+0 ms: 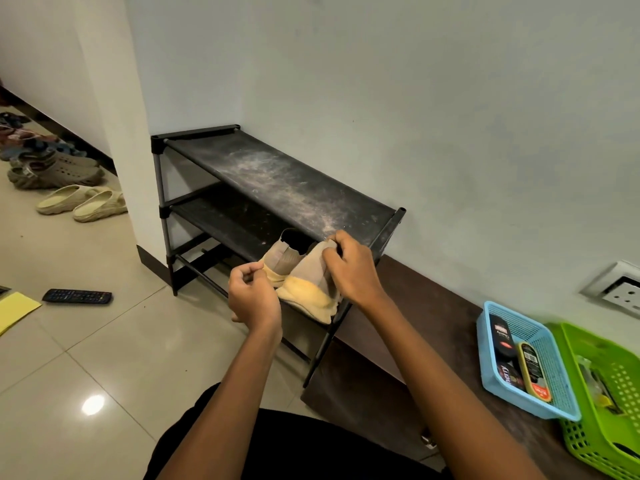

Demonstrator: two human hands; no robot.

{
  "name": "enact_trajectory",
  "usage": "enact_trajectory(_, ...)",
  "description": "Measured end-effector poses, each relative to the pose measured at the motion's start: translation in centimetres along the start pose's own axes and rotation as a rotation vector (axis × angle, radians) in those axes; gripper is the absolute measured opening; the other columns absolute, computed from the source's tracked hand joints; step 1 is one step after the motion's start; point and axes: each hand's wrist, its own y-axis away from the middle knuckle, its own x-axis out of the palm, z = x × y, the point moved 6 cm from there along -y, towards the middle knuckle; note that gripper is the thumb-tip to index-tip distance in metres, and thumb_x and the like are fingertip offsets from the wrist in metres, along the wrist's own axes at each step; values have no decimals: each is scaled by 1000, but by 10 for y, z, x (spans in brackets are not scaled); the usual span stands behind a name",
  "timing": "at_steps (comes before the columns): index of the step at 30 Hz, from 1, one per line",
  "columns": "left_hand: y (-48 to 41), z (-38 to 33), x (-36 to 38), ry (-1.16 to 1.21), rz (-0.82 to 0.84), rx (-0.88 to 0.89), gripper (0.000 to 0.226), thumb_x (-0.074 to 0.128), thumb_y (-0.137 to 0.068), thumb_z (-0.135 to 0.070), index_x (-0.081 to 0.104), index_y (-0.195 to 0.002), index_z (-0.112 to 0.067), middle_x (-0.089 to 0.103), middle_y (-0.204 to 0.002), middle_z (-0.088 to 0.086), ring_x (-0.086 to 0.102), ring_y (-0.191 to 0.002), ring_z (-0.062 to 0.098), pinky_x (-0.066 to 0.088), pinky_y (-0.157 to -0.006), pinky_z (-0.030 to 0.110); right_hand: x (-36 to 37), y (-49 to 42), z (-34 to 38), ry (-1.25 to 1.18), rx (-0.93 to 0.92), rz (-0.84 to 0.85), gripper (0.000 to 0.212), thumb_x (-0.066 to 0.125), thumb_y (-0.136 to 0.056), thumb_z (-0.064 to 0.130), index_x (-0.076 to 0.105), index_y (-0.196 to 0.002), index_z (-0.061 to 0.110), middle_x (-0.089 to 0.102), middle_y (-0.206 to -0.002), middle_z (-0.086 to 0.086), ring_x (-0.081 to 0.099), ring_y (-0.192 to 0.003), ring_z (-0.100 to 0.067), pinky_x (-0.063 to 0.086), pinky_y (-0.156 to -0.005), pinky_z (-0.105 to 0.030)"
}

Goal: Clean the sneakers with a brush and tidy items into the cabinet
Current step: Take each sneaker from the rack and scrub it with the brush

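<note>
Two beige sneakers with yellow soles stand heel-toward me at the right end of the black shoe rack's (pixel 277 174) middle shelf. My right hand (pixel 349 268) grips the heel collar of the right sneaker (pixel 308 285). My left hand (pixel 252 296) pinches the heel of the left sneaker (pixel 280 261) between thumb and fingers. The rack's top shelf is dusty and bears nothing. No brush is visible in either hand.
A blue basket (pixel 491 382) with shoe-polish containers and a green basket (pixel 620 441) sit on a dark ledge at the right. A black remote (pixel 78 296) and a yellow sheet (pixel 15 310) lie on the tiled floor. Sandals and clogs (pixel 55 174) line the left wall.
</note>
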Motion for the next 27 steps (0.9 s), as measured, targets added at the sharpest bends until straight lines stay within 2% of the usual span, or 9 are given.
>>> enact_trajectory(3,-4,3,-3,-5,-19,-29,24,55,-86,-9,58,-75,-30,57,-79,-15,56,-91,17,32,-106,52,1,-5,16,12,-27,-31,13,44,-91,15,54,-83,9,52,-69,3,44,-60,-8,32,-52,-17)
enact_trajectory(7,-9,4,-5,-19,-16,-27,24,55,-86,-11,57,-73,-31,57,-76,-13,56,-87,17,35,-104,52,-31,-13,19,3,2,-128,25,45,-91,17,57,-76,2,56,-69,-6,46,-61,-13,35,-59,-32)
enact_trajectory(9,-9,3,-5,1,3,-9,23,55,-87,-10,58,-76,-29,58,-77,-11,56,-85,17,41,-100,47,-48,-16,12,-19,40,-78,33,46,-88,23,55,-72,-4,53,-67,-14,43,-61,-14,33,-60,-31)
enact_trajectory(11,-6,1,-1,47,63,28,19,55,-89,-7,60,-80,-24,59,-81,-6,56,-85,16,49,-86,34,-65,-15,5,-30,57,22,36,44,-78,30,55,-70,-4,55,-72,-20,44,-64,-14,34,-61,-31)
enact_trajectory(15,12,-9,21,100,407,125,21,55,-89,-3,62,-80,-19,61,-81,-1,56,-75,12,46,-70,20,-94,0,0,-60,52,226,23,48,-83,18,59,-68,4,54,-56,10,46,-54,-1,34,-51,-13)
enact_trajectory(17,30,-10,35,82,616,157,19,52,-90,0,64,-84,-14,63,-82,2,57,-71,9,46,-66,16,-111,8,-4,-16,53,278,22,48,-90,7,60,-71,4,52,-50,15,46,-48,2,32,-46,-7)
enact_trajectory(20,57,-4,54,41,836,164,18,50,-92,-1,65,-89,-10,65,-83,5,60,-73,10,48,-64,15,-141,13,-10,91,31,282,17,56,-91,17,64,-78,10,58,-62,11,54,-57,-1,40,-52,-13)
enact_trajectory(23,79,5,70,33,942,127,17,52,-92,-3,66,-90,-11,67,-85,4,61,-75,11,48,-65,17,-169,15,-19,170,51,244,23,65,-85,32,65,-85,9,62,-77,-4,59,-70,-12,46,-59,-21)
enact_trajectory(27,100,17,87,7,1022,118,20,53,-92,-4,67,-94,-18,69,-96,3,63,-87,14,49,-75,22,-179,28,-28,378,21,168,22,71,-79,37,61,-80,17,59,-73,4,52,-68,-11,40,-61,-23)
